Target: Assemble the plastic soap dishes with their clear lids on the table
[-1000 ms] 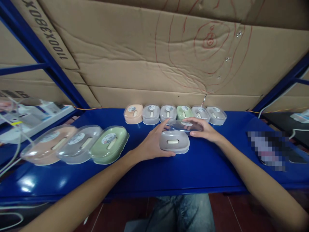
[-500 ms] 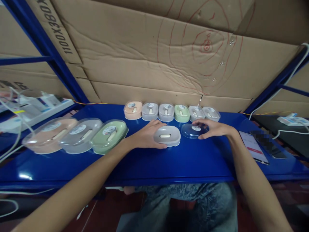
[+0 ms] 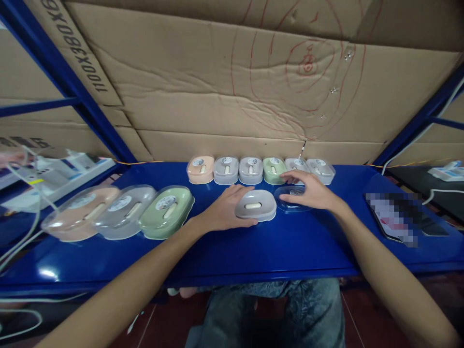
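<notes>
My left hand (image 3: pixel 234 209) grips the left side of a grey oval box (image 3: pixel 266 207), its thumb and fingers around the near and far edges. The box lies uncovered on the blue table, with a white capsule-shaped piece in the middle of its top. Just right of it, a clear oval lid (image 3: pixel 284 204) with a round sticker lies on the table. Over that lid, partly hiding it, is my right hand (image 3: pixel 308 189). Its thumb and fingers are apart, with nothing visibly held between them.
Along the cardboard wall (image 3: pixel 181 116) stands a row of lidded boxes (image 3: pixel 251 170) in peach, grey and green. Three larger-looking lidded boxes, the nearest being a green box (image 3: pixel 168 212), stand at left. A phone (image 3: pixel 389 217) lies at right, white power strips (image 3: pixel 72 174) far left.
My right hand has let go of the clear lid and shifted up and left over it. My left hand keeps hold of the grey box. The camera view has tilted slightly.
</notes>
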Demonstrator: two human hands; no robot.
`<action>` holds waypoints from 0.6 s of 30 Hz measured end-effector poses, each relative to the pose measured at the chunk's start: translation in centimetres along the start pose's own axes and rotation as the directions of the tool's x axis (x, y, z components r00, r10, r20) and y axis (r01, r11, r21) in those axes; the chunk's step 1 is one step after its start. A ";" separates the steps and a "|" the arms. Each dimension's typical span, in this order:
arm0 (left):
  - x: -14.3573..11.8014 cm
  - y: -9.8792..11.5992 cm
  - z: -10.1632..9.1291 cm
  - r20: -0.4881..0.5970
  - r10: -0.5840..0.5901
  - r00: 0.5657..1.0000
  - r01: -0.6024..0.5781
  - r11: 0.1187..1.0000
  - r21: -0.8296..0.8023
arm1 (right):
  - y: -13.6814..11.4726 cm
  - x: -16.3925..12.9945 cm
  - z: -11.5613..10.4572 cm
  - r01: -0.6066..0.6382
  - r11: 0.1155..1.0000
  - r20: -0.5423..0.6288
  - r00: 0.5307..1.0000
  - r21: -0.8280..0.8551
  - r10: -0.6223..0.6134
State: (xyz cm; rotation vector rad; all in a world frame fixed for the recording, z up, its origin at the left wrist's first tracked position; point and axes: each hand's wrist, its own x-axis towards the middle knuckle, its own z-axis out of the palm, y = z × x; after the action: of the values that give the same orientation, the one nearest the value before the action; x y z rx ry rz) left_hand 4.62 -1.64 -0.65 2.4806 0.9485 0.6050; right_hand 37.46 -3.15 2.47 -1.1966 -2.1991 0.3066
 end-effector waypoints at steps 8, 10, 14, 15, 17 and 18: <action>0.3 0.2 1.2 -0.030 0.119 0.992 -0.120 0.992 -0.025 | -4.1 -0.3 6.8 0.270 0.962 0.043 0.962 0.031 -0.271; 0.2 0.3 1.3 -0.025 0.105 0.994 -0.106 0.994 -0.027 | -3.9 -0.5 7.0 0.254 0.967 0.079 0.964 -0.007 -0.253; -0.2 0.5 1.4 0.020 0.073 0.997 -0.072 0.997 -0.038 | -3.6 -0.5 6.7 0.236 0.970 0.125 0.966 -0.054 -0.228; -0.3 0.5 1.4 0.025 0.070 0.997 -0.068 0.997 -0.047 | -3.6 -0.4 6.6 0.243 0.968 0.136 0.963 -0.059 -0.233; -0.5 0.4 1.3 0.019 0.067 0.998 -0.065 0.996 -0.067 | -3.7 -0.4 6.5 0.259 0.964 0.150 0.957 -0.063 -0.248; -0.5 0.3 1.2 0.016 0.062 0.998 -0.061 0.995 -0.074 | -3.7 -0.4 6.5 0.265 0.962 0.153 0.955 -0.064 -0.252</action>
State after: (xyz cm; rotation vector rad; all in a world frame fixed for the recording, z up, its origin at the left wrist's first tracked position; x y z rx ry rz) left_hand 5.06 -2.49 -1.61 2.4536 0.8313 0.6251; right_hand 31.12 -5.02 -1.08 -0.9379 -2.4833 0.1971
